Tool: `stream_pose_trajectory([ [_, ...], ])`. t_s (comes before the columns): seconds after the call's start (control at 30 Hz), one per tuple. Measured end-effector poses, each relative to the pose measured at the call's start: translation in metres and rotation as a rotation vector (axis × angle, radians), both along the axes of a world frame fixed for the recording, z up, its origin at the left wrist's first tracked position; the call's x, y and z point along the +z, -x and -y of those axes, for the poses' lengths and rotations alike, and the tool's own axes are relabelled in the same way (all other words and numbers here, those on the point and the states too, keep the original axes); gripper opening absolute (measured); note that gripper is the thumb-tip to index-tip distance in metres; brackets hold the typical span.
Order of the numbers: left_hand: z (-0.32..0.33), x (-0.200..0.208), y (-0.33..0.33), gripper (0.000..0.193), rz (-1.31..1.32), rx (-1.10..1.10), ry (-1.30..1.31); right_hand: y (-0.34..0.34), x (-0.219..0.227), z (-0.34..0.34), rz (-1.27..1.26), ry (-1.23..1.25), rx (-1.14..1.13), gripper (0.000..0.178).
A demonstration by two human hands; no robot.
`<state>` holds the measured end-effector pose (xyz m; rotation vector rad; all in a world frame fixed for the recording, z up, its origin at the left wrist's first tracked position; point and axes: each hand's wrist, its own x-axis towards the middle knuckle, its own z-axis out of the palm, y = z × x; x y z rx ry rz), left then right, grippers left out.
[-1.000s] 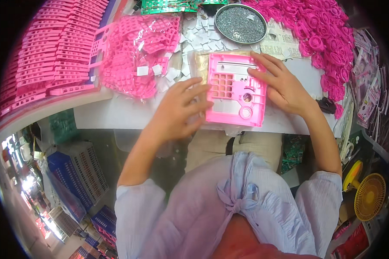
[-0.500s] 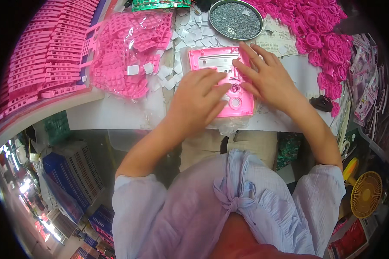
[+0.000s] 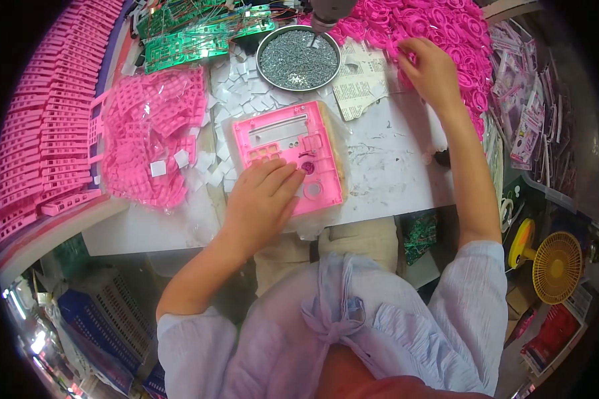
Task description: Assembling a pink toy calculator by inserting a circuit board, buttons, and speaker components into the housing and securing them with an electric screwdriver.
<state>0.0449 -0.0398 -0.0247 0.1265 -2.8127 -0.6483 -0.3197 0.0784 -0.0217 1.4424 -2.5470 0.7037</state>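
Observation:
A pink plastic casing (image 3: 326, 179) lies tilted on clear plastic wrap at the table's near middle, its ribbed side with cut-outs facing up. A small purple round piece (image 3: 307, 168) sits in it. My left hand (image 3: 263, 199) rests over the casing's lower left part, fingers stretched out flat near that piece, covering some cut-outs. At the upper right my right hand (image 3: 432, 73) reaches to the edge of a heap of magenta ring-shaped plastic parts (image 3: 446, 30). Its thumb and forefinger are apart, with nothing visible between them.
A round metal dish of small screws (image 3: 298, 60) stands behind the casing, under a dark tool tip (image 3: 329, 12). White paper squares (image 3: 239, 86) lie scattered nearby. Green circuit boards (image 3: 186, 46), bagged pink parts (image 3: 150, 133) and stacked pink pieces (image 3: 60, 113) fill the left.
My right hand has left the casing and moved up and right to the magenta heap. My left hand stays on the casing. The whole view has shifted, bringing the circuit boards into sight.

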Motion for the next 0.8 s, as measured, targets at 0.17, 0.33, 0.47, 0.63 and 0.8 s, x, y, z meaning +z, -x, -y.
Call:
stream_pose_trajectory([
  [0.17,0.001,0.002,0.000,0.045,0.014,-0.012,-0.041,0.012,-0.034,0.043,-0.572,-0.180,0.008,0.023],
  [0.33,0.004,0.011,0.000,0.040,-0.035,-0.011,-0.217,-0.017,-0.024,0.020,-0.483,0.158,0.099,0.019],
  [0.47,-0.012,0.015,0.012,0.027,-0.188,0.112,-0.429,-0.057,-0.026,-0.021,-0.285,0.190,0.126,0.023],
  [0.63,0.001,0.001,0.013,0.016,-0.269,0.205,-0.277,-0.051,-0.036,-0.039,-0.307,0.027,0.073,0.031],
  [0.8,0.002,-0.003,0.003,0.021,-0.218,0.130,-0.102,-0.033,-0.037,-0.034,-0.369,-0.188,0.015,0.038],
])
